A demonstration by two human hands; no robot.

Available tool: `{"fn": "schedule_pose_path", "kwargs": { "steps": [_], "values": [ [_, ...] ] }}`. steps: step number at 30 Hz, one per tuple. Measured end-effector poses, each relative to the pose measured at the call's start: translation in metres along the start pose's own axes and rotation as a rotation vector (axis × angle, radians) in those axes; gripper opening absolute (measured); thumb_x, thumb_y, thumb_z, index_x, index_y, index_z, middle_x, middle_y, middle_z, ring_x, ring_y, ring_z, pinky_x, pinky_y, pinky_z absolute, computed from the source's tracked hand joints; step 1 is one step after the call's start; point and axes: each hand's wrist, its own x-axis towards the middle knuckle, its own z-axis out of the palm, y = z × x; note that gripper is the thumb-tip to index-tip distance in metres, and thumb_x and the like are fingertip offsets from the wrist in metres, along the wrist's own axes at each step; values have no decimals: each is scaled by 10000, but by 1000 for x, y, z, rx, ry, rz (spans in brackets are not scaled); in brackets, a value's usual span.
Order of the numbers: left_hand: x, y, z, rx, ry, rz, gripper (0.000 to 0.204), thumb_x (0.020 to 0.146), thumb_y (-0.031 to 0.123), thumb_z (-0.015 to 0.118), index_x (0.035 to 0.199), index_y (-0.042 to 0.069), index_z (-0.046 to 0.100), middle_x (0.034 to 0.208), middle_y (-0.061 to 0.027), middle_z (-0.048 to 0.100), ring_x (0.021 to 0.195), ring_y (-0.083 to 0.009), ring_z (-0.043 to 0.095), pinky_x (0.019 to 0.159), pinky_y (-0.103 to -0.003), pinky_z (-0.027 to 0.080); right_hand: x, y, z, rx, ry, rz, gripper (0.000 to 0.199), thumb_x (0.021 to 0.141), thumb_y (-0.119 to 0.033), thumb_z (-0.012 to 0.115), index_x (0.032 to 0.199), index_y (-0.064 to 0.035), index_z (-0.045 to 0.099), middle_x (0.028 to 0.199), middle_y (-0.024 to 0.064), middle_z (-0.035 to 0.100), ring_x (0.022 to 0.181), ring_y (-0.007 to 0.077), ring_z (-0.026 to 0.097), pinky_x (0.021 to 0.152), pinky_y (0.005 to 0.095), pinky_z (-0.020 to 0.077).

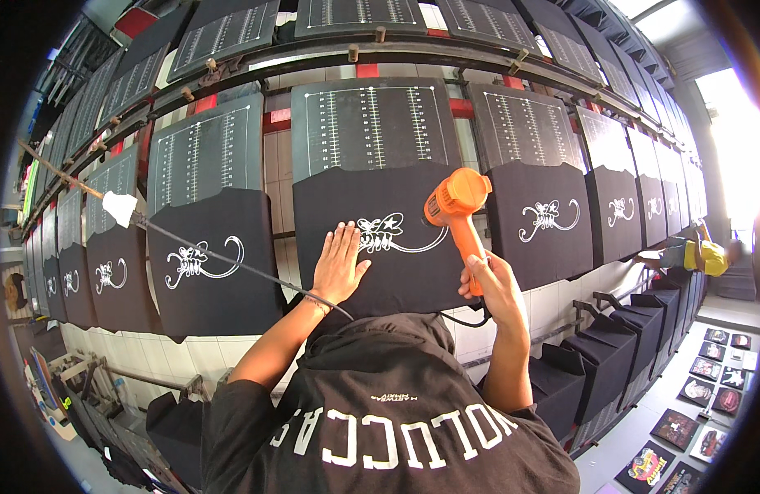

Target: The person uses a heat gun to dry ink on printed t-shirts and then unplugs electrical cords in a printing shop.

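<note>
Directly before me a black shirt piece [355,276] lies flat over a printing board [371,123] marked with white scales. My left hand [341,262] rests on the cloth, fingers stretched out, covering the left end of a white line-drawn print [382,232]. An orange heat gun [455,210] is gripped by its handle in my right hand [497,288]. Its nozzle end points left, over the right part of the fabric beside the print's curved tail. A dark cord [466,323] hangs from the handle's base.
More boards with printed black cloth [544,222] extend both ways in a row. A second row [359,16] stands beyond a metal rail. A black cable [248,267] runs from a white fitting [119,207] across the left side. Another person [709,257] in yellow is far right.
</note>
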Motion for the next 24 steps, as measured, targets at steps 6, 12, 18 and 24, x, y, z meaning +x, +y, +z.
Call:
{"fn": "schedule_pose_path", "kwargs": {
  "steps": [6, 12, 18, 24],
  "values": [
    [17, 8, 2, 26, 6, 75, 708, 1005, 435, 509, 1502, -46, 355, 1599, -213, 310, 1504, -362, 264, 1233, -485, 222, 7, 2, 1, 27, 6, -14, 305, 1023, -306, 569, 1029, -3, 605, 759, 31, 603, 626, 97, 613, 574, 231, 497],
    [19, 14, 5, -23, -31, 149, 724, 999, 428, 518, 1514, -46, 333, 1600, -221, 307, 1511, -364, 250, 1236, -490, 199, 12, 3, -5, 3, 89, -44, 309, 1024, -322, 569, 995, -16, 597, 761, 34, 598, 633, 105, 615, 577, 237, 501],
    [2, 4, -10, -20, -88, 152, 718, 992, 422, 527, 1499, -53, 345, 1594, -226, 312, 1506, -373, 253, 1232, -498, 203, -9, 7, -14, 0, 101, 0, 315, 1020, -335, 577, 976, -23, 588, 759, 35, 597, 633, 103, 619, 567, 234, 499],
    [-12, -24, -14, 60, 0, -99, 739, 1018, 445, 459, 1520, -74, 301, 1612, -239, 269, 1518, -384, 213, 1239, -502, 165, -47, 18, -9, 73, -15, 42, 306, 1013, -291, 575, 1034, 15, 593, 755, 29, 605, 622, 97, 616, 567, 234, 496]
  ]
}}
